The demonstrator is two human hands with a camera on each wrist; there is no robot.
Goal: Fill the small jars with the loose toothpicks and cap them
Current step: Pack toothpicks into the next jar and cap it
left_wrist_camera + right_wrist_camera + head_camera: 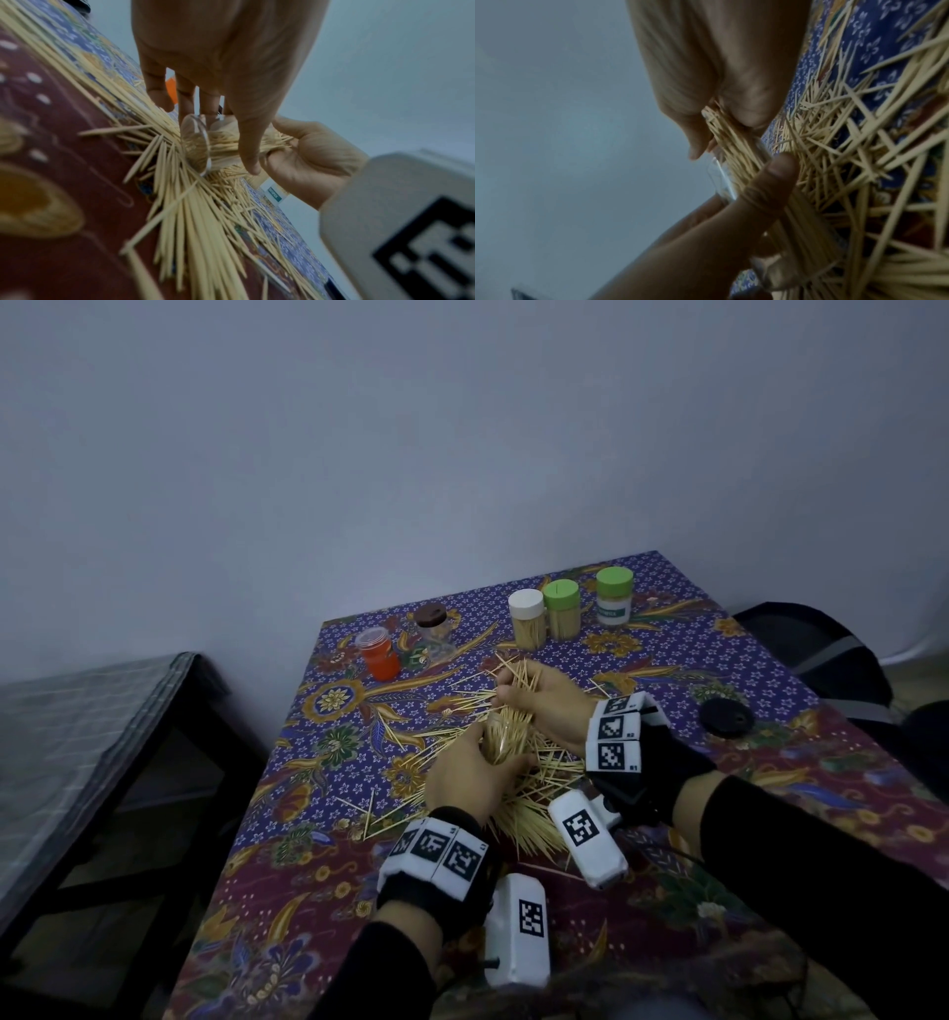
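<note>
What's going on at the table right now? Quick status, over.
Left hand grips clear jar, tilted. Right hand pinches toothpick bundle, feeding it into the mouth. Loose toothpicks piled around; black lid lies off right.

Looks like a room in someone's home, pretty plain setup. The table is covered with a batik-style floral cloth in purple, maroon and gold, the kind you'd throw over a household table. It's pushed up near a bare pale wall with nothing on it. To the left sits a dark-framed bench or low table with a checked grey cover. On the right there's a dark bag with a grey strap on the floor. Lighting is dim, like ordinary indoor lighting.
</note>
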